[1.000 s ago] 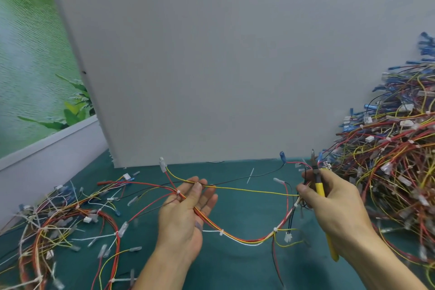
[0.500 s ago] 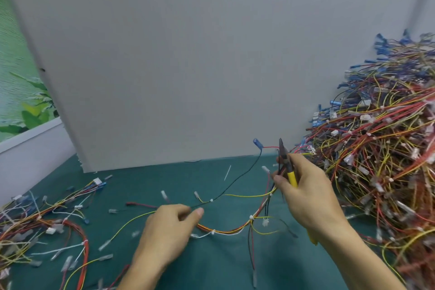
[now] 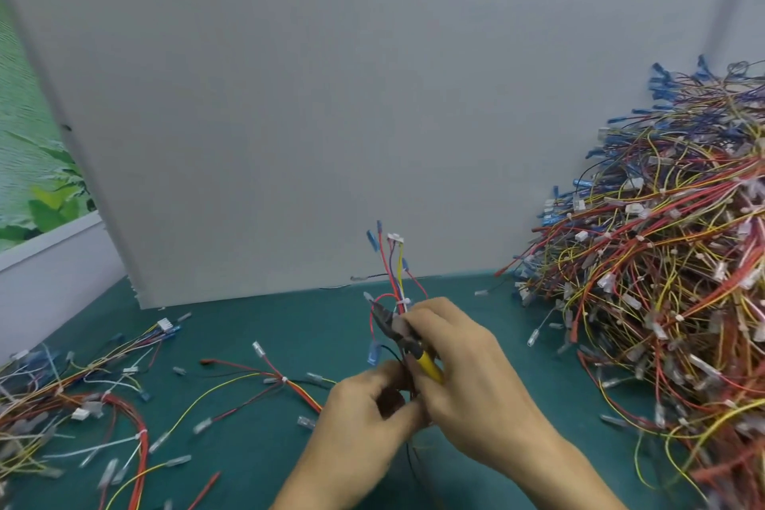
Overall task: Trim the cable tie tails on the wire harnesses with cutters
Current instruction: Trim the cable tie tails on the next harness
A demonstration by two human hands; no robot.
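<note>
Head cam is looking down at both hands bunched together over the green desk [image 3: 289, 327]. The left hand [image 3: 364, 410] is curled round the lower stretch of one wire harness [image 3: 393, 269] and holds it upright, so its connectors poke up in front of the grey board [image 3: 331, 95]. The right hand [image 3: 467, 364] is wrapped round the yellow-handled cutters [image 3: 391, 323], with the nose pointing up and left, right next to the white cable tie [image 3: 400, 302] on that bundle.

Looks to me like the lining-up step just before a snip. It's too blurry to tell if the blades are on the tail yet. Next I'd get the tip flush against the tie head, keep the wires out of the bite, then squeeze.

Loads to go, judging by the big pile [image 3: 662, 269] on the right. A smaller heap [image 3: 82, 397] sits on the left.
</note>
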